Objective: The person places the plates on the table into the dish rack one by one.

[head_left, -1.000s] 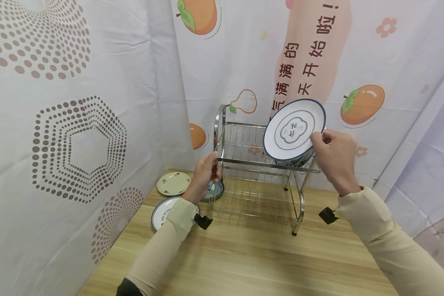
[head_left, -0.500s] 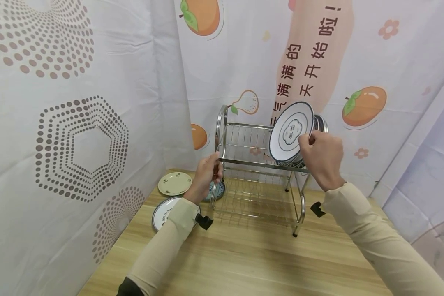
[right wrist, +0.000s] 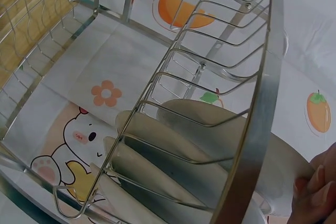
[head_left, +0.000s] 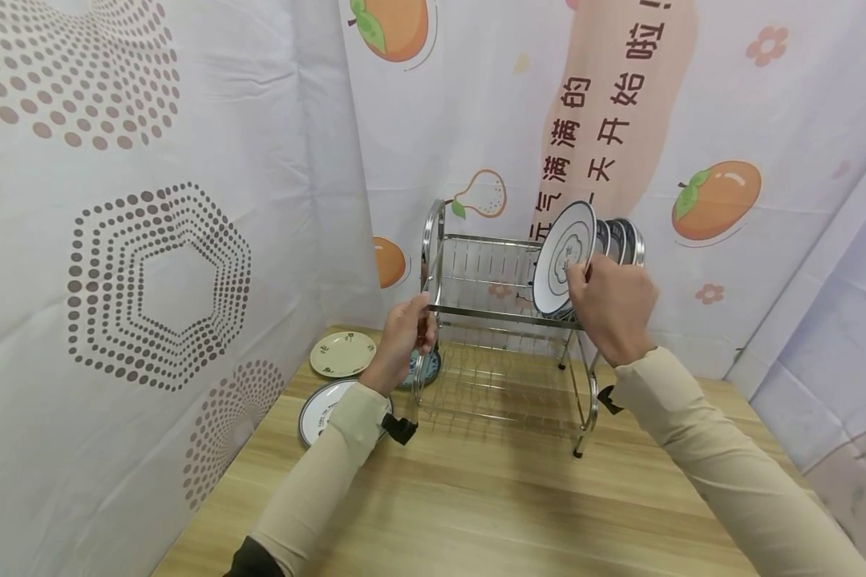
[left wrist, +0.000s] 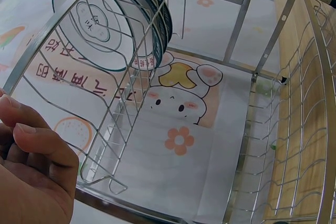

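My right hand (head_left: 616, 308) pinches the rim of a white plate (head_left: 564, 255) with a dark blue edge and printed characters in the centre. The plate stands tilted in the upper tier of a metal dish rack (head_left: 501, 317). Right behind it, several similar plates (head_left: 624, 238) lean in the slots; the right wrist view shows their lower edges (right wrist: 152, 174) between the wires. My left hand (head_left: 402, 340) grips the upper tier's front left corner, and its curled fingers (left wrist: 39, 140) show beside the rail in the left wrist view.
On the wooden table (head_left: 462, 505), left of the rack, lie a pale yellow plate (head_left: 342, 354), a white plate with a dark rim (head_left: 321, 413) and a blue patterned plate (head_left: 426, 369) partly behind the rack's leg. Printed curtains (head_left: 447, 96) hang close behind and to the left.
My right hand has moved left and slightly down, turning the plate more edge-on and lowering it into the upper tier. The plates behind it have come into view. My left hand stays on the rack.
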The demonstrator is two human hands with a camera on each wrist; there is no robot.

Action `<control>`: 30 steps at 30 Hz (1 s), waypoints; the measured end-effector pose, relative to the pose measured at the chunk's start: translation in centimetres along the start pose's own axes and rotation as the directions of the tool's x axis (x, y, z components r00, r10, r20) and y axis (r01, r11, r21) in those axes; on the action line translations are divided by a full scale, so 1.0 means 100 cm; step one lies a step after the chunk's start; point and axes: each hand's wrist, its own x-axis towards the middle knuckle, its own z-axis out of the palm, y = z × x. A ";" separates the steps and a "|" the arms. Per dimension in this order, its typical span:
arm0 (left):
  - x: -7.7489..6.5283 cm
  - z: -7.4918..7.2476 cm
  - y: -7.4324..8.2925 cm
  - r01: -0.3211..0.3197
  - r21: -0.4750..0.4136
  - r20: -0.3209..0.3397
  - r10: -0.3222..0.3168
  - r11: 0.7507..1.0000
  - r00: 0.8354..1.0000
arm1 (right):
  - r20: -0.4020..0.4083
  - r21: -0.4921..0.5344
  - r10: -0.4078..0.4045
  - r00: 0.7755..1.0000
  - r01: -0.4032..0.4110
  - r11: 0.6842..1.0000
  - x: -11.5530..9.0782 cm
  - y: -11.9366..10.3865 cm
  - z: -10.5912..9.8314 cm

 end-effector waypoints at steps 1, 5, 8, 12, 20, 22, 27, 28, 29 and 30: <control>0.000 0.000 0.000 0.000 -0.001 -0.002 0.000 1.000 1.000 | 0.005 -0.016 -0.008 1.000 0.008 1.000 0.000 -0.001 0.002; -0.001 0.001 0.000 -0.008 -0.015 -0.001 0.007 1.000 1.000 | 0.026 -0.056 -0.027 0.999 0.029 0.998 -0.003 -0.003 0.008; -0.002 0.001 0.000 -0.009 -0.022 0.001 0.009 1.000 1.000 | 0.051 -0.064 -0.020 0.998 0.024 0.998 -0.005 -0.004 0.012; -0.003 0.001 0.000 -0.008 -0.017 0.002 0.008 1.000 1.000 | 0.074 -0.063 -0.027 0.997 0.031 0.998 -0.007 -0.006 0.014; -0.003 0.001 0.002 -0.016 -0.002 -0.008 0.016 1.000 1.000 | 0.127 -0.101 -0.025 0.992 0.037 0.994 -0.003 -0.007 0.015; -0.002 0.001 0.001 -0.014 -0.009 -0.007 0.014 1.000 1.000 | 0.152 -0.114 -0.009 0.988 0.027 0.993 -0.003 -0.008 0.014; 0.000 0.000 0.000 -0.009 -0.021 0.001 0.009 1.000 1.000 | 0.203 -0.137 -0.003 0.979 0.031 0.990 -0.002 -0.008 0.015; 0.000 0.000 0.000 -0.008 -0.021 0.002 0.008 1.000 1.000 | 0.212 -0.146 -0.008 0.977 0.040 0.989 -0.003 -0.008 0.015; 0.000 0.000 0.000 -0.008 -0.020 0.002 0.008 1.000 1.000 | 0.223 -0.153 -0.015 0.975 0.050 0.987 -0.003 -0.008 0.015; 0.000 0.000 0.000 -0.009 -0.019 0.001 0.009 1.000 1.000 | 0.232 -0.160 -0.017 0.972 0.056 0.986 -0.004 -0.009 0.016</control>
